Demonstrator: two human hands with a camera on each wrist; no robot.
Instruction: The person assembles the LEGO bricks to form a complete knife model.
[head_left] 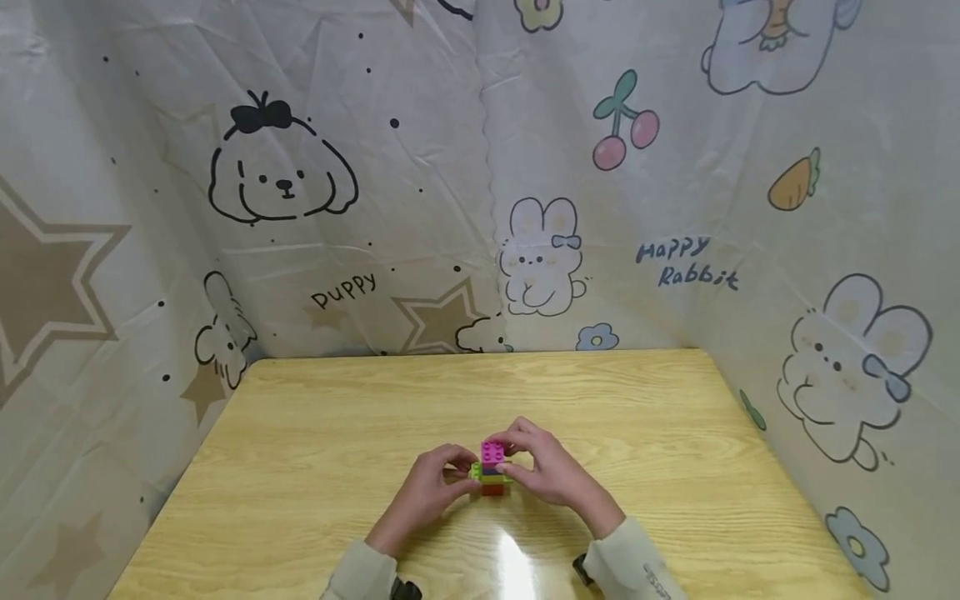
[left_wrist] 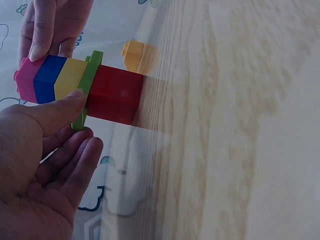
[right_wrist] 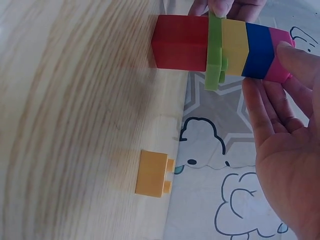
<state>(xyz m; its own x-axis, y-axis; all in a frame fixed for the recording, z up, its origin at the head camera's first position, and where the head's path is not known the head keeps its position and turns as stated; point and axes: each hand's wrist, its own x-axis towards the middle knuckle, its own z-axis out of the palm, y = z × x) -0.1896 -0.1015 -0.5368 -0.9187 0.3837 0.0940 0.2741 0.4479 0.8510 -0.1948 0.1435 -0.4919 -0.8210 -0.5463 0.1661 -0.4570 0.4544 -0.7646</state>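
While the brick tower (right_wrist: 232, 47) stands upright between them, my left hand (head_left: 433, 482) pinches its green plate (right_wrist: 214, 52). My right hand (head_left: 549, 468), higher, grips the pink top brick (head_left: 492, 453).

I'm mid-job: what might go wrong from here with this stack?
The stack is tall and narrow on one red block, so a sideways push from the right hand on the pink block might tip it.

The green block juts past the red one, and the left hand grips one end; uneven pressure could pry it loose.

The orange block stands apart on the table and doesn't show in the head view, so a hand might bump it.
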